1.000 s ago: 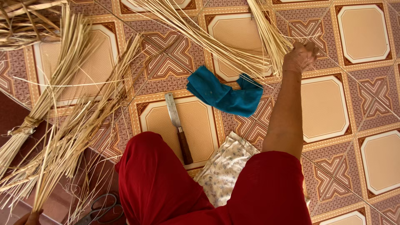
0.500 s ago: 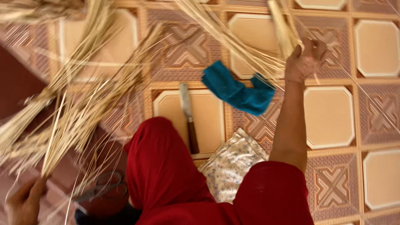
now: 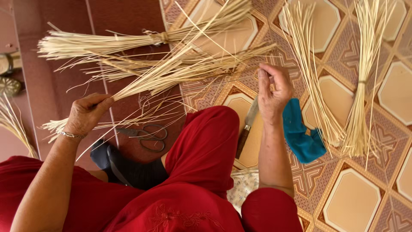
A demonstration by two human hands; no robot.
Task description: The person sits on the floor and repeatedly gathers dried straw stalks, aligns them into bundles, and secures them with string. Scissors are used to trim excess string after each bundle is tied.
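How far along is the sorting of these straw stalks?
Looks done: a tied bundle lies at top left, another at right. In hand: the left hand grips a loose sheaf; the right hand pinches at its tips. Left: loose stalks on the tiles. Scissors and knife lie unused.

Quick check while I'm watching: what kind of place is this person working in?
Likely a home floor used for hand craft, not a workshop bench. The person sits on patterned floor tiles, with tied bundles of straw-like strips spread around, and scissors and a knife lying on the floor.
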